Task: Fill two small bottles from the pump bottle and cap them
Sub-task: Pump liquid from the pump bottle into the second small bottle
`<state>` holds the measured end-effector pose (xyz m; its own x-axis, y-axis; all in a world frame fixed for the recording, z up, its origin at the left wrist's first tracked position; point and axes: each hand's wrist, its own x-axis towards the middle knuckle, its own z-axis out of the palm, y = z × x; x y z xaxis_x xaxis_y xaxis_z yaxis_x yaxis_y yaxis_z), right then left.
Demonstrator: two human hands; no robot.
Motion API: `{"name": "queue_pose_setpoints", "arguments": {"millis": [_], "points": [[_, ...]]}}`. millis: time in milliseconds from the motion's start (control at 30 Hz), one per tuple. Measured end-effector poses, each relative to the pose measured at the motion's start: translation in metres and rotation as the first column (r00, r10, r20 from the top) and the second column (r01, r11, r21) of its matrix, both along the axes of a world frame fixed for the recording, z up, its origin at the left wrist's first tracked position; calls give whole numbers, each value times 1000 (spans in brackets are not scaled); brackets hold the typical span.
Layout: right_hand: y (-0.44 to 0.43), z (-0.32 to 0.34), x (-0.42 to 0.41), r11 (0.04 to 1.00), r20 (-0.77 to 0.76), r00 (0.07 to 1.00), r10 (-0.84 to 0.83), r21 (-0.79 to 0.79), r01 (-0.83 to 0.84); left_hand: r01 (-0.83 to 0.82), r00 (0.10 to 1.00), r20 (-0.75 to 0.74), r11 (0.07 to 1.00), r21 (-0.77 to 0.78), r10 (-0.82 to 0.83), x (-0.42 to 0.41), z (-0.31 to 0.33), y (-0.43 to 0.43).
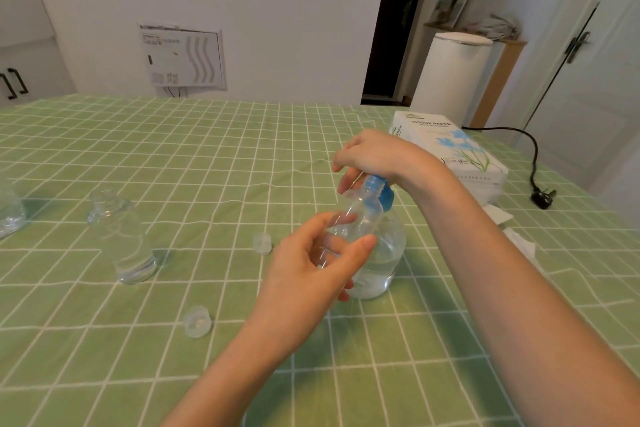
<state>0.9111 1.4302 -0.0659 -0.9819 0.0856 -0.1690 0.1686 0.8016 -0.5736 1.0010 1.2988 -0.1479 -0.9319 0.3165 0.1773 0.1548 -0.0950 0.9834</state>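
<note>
A clear pump bottle (382, 260) with a blue pump head (379, 192) stands right of centre on the table. My right hand (372, 156) rests on top of the pump head, fingers curled over it. A small clear bottle (349, 218) is tilted with its mouth up against the blue spout, and my left hand (311, 267) grips it from below. A second small clear bottle (124, 239) stands uncapped at the left with some clear liquid inside. Two clear caps lie loose: one cap (262, 243) in the middle, another cap (197, 322) nearer me.
A green checked cloth (207, 166) covers the table. A tissue paper box (450, 152) lies at the back right, with crumpled tissue (519, 239) beside it and a black plug and cord (542, 198) at the right edge. Another clear container (10, 215) sits at the far left.
</note>
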Motion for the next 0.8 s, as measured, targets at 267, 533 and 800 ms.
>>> {"name": "queue_pose_setpoints", "arguments": {"millis": [267, 533, 800], "points": [[-1, -3, 3, 999, -1, 1000, -9, -35, 9, -1, 1000, -5, 1000, -18, 1, -1, -2, -2], [-3, 10, 3, 999, -38, 999, -17, 27, 18, 0, 1000, -24, 1000, 7, 0, -2, 1, -1], [-1, 3, 0, 1000, -13, 1000, 5, -4, -5, -11, 1000, -17, 1000, 1, 11, -1, -1, 0]]}}
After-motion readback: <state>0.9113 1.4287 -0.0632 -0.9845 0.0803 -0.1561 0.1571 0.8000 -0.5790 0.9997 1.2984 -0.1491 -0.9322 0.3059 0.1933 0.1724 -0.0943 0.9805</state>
